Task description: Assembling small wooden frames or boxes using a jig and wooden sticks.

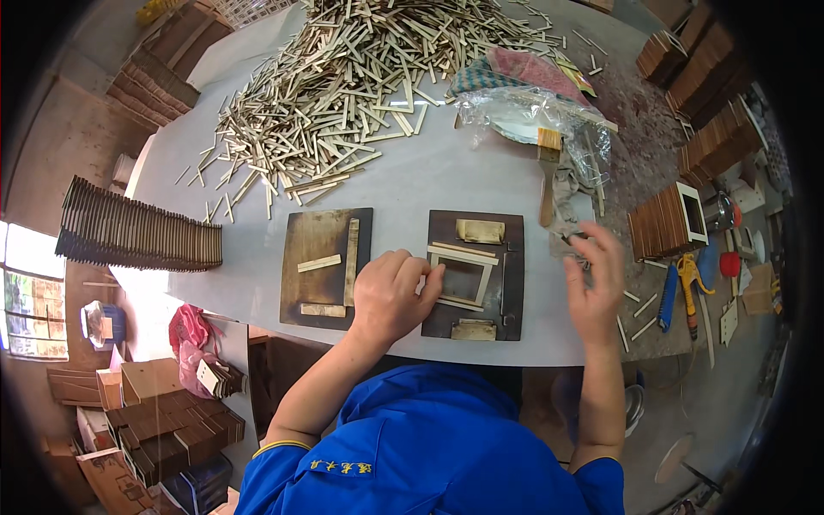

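Note:
Two dark boards lie side by side on the white table. My left hand rests between them, its fingertips pressing the left edge of a small frame of pale wooden sticks on the right-hand dark board. The left-hand dark board carries three loose pale sticks. My right hand hovers past that board's right edge, fingers curled near a crumpled cloth; whether it grips anything is unclear. A wooden-handled brush lies just beyond.
A large heap of pale wooden sticks covers the far side of the table. Clear plastic wrap over a plate sits at the back right. Stacks of dark wood panels stand left and right. Blue and yellow tools lie at the right.

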A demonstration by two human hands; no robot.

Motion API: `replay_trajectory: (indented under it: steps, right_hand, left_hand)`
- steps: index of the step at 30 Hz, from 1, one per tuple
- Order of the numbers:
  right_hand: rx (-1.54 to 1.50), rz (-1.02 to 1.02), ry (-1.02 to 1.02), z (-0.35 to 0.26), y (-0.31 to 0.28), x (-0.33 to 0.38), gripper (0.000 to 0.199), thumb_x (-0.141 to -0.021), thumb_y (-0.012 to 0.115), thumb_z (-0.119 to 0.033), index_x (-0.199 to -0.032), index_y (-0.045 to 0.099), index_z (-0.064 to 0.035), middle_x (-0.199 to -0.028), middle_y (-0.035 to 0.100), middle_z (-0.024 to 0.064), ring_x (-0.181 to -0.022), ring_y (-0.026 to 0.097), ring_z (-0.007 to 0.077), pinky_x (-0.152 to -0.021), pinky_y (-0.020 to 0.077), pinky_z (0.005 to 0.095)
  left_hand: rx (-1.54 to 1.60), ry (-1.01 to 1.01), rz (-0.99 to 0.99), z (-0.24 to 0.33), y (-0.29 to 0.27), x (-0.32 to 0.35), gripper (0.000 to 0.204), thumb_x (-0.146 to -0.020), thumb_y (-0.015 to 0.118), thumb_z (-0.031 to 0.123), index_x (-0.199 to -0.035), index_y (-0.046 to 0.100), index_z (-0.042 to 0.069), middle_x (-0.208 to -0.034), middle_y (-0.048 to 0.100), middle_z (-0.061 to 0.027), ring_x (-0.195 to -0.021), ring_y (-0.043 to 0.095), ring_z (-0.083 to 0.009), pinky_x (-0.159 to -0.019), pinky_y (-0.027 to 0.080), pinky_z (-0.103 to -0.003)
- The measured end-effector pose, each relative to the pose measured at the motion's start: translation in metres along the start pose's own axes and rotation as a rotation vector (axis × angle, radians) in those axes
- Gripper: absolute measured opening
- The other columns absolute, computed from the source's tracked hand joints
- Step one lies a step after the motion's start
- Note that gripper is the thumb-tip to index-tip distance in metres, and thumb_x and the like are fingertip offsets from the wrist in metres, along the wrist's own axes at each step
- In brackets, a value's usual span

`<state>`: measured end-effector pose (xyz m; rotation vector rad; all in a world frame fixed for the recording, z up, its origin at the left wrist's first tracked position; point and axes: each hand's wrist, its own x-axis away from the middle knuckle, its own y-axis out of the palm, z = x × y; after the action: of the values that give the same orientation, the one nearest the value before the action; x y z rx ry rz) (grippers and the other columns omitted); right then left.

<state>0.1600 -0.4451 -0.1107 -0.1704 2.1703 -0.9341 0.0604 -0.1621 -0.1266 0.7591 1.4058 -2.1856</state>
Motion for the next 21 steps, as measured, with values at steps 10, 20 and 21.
replay_trajectory:
  steps: [10, 20, 21]
  right_hand:
    - [0.857, 0.158, 0.099, 0.087, -0.098, -0.006, 0.032, -0.101, 0.069, -0.012, -0.132, 0.070, -0.0055, -0.144, 0.065, 0.0118, -0.126, 0.063, 0.0334, -0.108, 0.0483, 0.0453]
    - [0.852, 0.085, 0.146, 0.151, -0.118, -0.005, 0.025, -0.106, 0.062, -0.012, -0.126, 0.073, -0.0021, -0.129, 0.074, 0.0127, -0.115, 0.069, 0.0340, -0.100, 0.0537, 0.0421]
    - [0.841, 0.084, 0.124, 0.150, -0.117, -0.007, 0.025, -0.106, 0.062, -0.012, -0.126, 0.073, -0.0021, -0.129, 0.074, 0.0127, -0.115, 0.069, 0.0340, -0.100, 0.0537, 0.0421]
  left_hand:
    - [-0.001, -0.128, 0.006, -0.037, -0.031, -0.014, 0.021, -0.085, 0.079, 0.012, -0.074, 0.061, 0.010, -0.067, 0.055, -0.0014, -0.056, 0.051, -0.0211, -0.052, 0.042, -0.033]
    - [0.560, -0.866, -0.589, -0.091, -0.093, -0.031, 0.035, -0.098, 0.071, 0.030, -0.072, 0.066, 0.007, -0.061, 0.059, 0.0005, -0.056, 0.051, -0.0118, -0.055, 0.041, -0.025]
    - [0.559, -0.880, -0.567, -0.096, -0.097, -0.028, 0.035, -0.098, 0.071, 0.030, -0.072, 0.066, 0.007, -0.061, 0.059, 0.0005, -0.056, 0.051, -0.0118, -0.055, 0.041, -0.025]
